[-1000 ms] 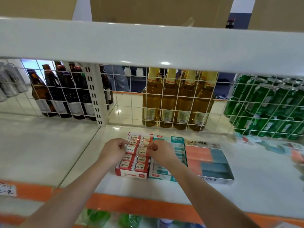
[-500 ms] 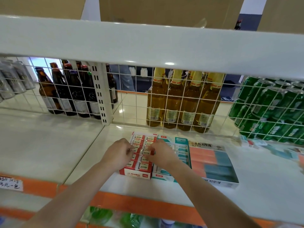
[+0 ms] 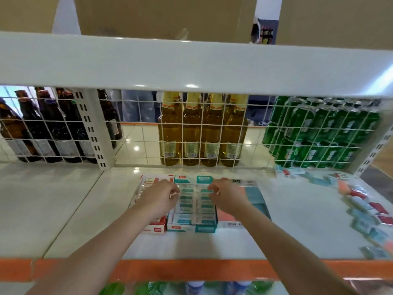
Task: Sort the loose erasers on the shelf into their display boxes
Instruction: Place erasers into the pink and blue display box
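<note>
- Both hands work over the teal-and-white cardboard display box (image 3: pixel 192 225), the middle of three boxes set side by side on the white metal shelf (image 3: pixel 89 209).
- Left hand (image 3: pixel 158 198): fingers curled inward at the box's left column. Whether they pinch an eraser cannot be told; the fingertips are blurred.
- Right hand (image 3: pixel 226 196): fingers likewise curled, tips at the right column of teal-sleeved erasers (image 3: pixel 187 202). Hold uncertain here too.
- Red-and-white cardboard display box (image 3: pixel 154 227) sits just left of the teal one, touching it, partly under the left wrist. An orange-and-blue flat box (image 3: pixel 254 196) sits just right.
- Loose erasers in mixed red, teal and orange wrappers (image 3: pixel 365 209) lie scattered along the shelf's right end, well apart from the boxes.
- Judgement: step in hand is squaring the teal rows. Do it well by pressing sleeves flat and label-up, pushing each column toward the back wall so no gaps remain, keeping the wrist off the red box.
- Judgement: much sorting remains; match wrapper colour to box before dropping anything in.
</note>
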